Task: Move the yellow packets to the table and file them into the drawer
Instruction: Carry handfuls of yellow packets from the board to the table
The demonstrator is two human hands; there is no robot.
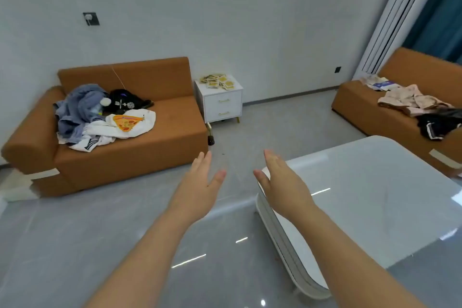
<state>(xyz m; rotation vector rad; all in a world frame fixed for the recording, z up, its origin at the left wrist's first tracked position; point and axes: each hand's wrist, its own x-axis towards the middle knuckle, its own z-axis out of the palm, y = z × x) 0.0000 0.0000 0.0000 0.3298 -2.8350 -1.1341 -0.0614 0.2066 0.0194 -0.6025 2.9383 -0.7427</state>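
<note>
Several yellow packets point(218, 81) lie in a loose pile on top of a small white cabinet point(235, 87) with two drawers point(223, 100), standing against the far wall beside the sofa. A glossy white table point(375, 195) fills the lower right. My left hand point(200, 185) and my right hand point(282, 182) are stretched out in front of me over the floor and the table's corner, fingers straight, palms facing each other, holding nothing. Both are far from the packets.
An orange sofa point(162, 137) at the left carries a heap of clothes point(100, 115). A second orange sofa point(375, 107) at the right holds clothes and papers. Grey tiled floor point(275, 127) lies between me and the cabinet. A tall white air conditioner point(400, 12) stands at the back right.
</note>
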